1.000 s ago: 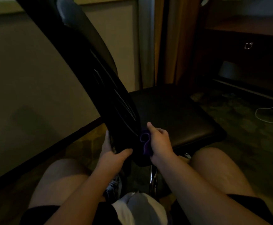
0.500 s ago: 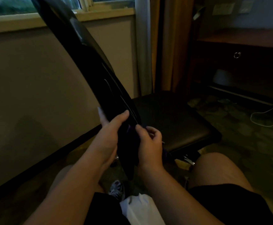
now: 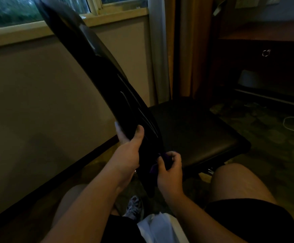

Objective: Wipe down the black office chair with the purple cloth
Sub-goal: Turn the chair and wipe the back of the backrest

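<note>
Low on the black office chair [image 3: 142,120], the left hand [image 3: 127,151] gripped one edge of the backrest [image 3: 97,71]. Its thumb [image 3: 139,133] lay across the near face, and its fingers [image 3: 117,127] wrapped round the far side with only their tips showing. Just right of that grip and a little lower, the right hand [image 3: 171,170] held the purple cloth [image 3: 167,159] bunched between thumb and curled fingers. It was held against the backrest's other edge, close to where the panel met the seat [image 3: 200,132]. Most of the cloth was hidden inside the fist; one small fold showed above the thumb and another below it.

Up from the two grips the backrest rose at a tilt, leaning leftward, its blurred top crossing the window sill [image 3: 29,30]. The seat spread out to the right of the cloth hand. Beyond the seat an orange curtain [image 3: 183,50] hung straight down. Below both hands a shoe [image 3: 134,207] rested on the floor between the person's bare knees [image 3: 233,181]. Well to the right of the grips, a white cable [image 3: 293,123] looped over the patterned carpet [image 3: 265,146]. Above it stood a dark desk [image 3: 265,30] with a ring pull [image 3: 266,53] on its drawer.
</note>
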Demonstrator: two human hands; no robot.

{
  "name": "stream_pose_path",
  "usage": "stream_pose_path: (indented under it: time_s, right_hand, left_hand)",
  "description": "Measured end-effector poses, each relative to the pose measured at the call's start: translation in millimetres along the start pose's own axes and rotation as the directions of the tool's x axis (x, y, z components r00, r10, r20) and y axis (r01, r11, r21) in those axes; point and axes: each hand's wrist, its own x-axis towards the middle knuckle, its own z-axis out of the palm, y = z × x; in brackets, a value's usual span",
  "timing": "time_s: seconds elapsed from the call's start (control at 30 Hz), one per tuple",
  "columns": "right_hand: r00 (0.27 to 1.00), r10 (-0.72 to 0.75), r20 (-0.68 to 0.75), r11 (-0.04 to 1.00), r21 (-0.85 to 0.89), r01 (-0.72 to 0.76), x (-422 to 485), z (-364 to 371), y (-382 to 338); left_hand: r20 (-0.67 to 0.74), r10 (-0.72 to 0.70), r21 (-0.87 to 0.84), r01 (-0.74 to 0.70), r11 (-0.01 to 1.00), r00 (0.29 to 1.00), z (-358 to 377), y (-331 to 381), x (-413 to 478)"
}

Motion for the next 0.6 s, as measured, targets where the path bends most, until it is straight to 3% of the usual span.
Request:
stream_pose_path:
  time_s: [0.17, 0.5, 0.6]
  right_hand:
    - [0.999, 0.030, -0.027, 0.992, 0.124, -0.026, -6, 0, -16]
    - [0.950, -0.298, 0.092, 0.939, 0.210, 0.274, -14, -3, -94]
    - [0.909, -0.411, 0.062, 0.910, 0.088, 0.406, -9, 0, -82]
  left_hand:
    - [-0.017, 0.021, 0.044, -0.020, 0.999, 1.000, 3, -1, -1]
    - [-0.063, 0.105, 0.009, -0.104, 0.994, 0.992, 10, -10, 6]
    - [-0.052, 0.079, 0.004, -0.079, 0.997, 0.995, 10, -10, 5]
